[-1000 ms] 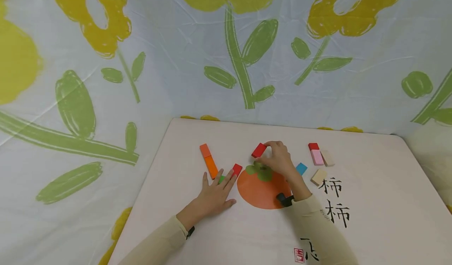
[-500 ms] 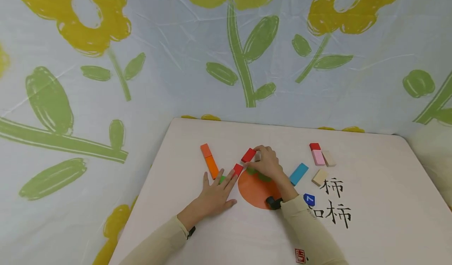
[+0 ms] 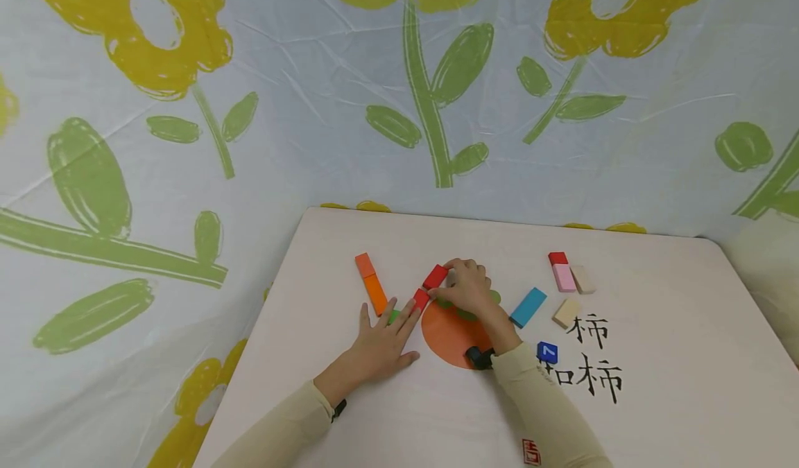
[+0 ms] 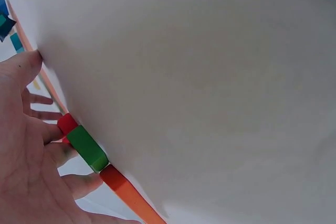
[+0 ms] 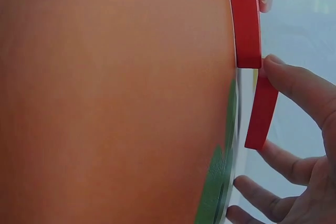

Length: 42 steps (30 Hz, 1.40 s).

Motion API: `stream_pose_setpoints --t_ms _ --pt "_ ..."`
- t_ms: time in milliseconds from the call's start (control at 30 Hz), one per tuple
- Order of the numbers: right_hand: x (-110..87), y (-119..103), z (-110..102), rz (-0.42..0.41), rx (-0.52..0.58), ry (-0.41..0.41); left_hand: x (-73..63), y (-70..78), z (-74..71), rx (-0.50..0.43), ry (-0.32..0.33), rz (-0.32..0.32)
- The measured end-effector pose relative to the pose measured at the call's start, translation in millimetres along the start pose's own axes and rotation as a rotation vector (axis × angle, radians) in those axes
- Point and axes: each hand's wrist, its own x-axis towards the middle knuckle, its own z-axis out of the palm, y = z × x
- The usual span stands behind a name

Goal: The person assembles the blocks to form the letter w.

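Note:
My right hand [image 3: 469,288] pinches a red block [image 3: 435,276] between thumb and index finger, its near end right at the far end of a second red block [image 3: 421,298]. My left hand [image 3: 377,350] lies on the table with fingers spread, the fingertips at the second red block and a green block [image 4: 86,148]. Beyond the green block, two orange blocks [image 3: 375,293] continue the line end to end. In the left wrist view the green block stands between red and orange [image 4: 128,192]. Fingers partly hide the green block in the head view.
An orange persimmon picture [image 3: 452,336] with green leaves is printed on the table cover, under my right arm. To the right lie a light-blue block [image 3: 528,308], a dark-blue block marked 7 [image 3: 547,352], a tan block [image 3: 566,313] and a pink block [image 3: 564,278].
My right hand has carried the red block leftward and nearer, up to the second red block. The blue blocks have come out from behind the right arm. My left hand has stayed put.

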Motion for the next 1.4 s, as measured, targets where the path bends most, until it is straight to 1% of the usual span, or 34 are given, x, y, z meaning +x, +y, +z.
stream_pose_setpoints --t_ms 233,567,767,933,1133,1400 --pt "2.7 -2.4 1.1 0.009 -0.031 -0.015 1.6 -1.4 1.0 -0.011 0.002 0.006" --pt "5.9 -5.6 0.5 0.031 -0.046 -0.042 3.3 -3.4 2.0 -0.02 0.0 0.009" --pt "6.9 -8.0 -2.5 0.032 -0.053 -0.05 4.0 -4.4 -1.7 -0.012 0.001 0.01" --pt "8.0 -7.2 -2.8 0.031 -0.048 -0.047 4.6 -5.2 -3.0 -0.006 0.0 0.01" --pt "9.3 -3.4 -0.1 0.025 -0.036 -0.035 6.4 -6.4 -0.8 -0.003 -0.002 0.01" --pt "10.8 -2.2 2.5 0.016 -0.035 -0.034 6.7 -6.7 -0.4 -0.016 -0.018 0.006"
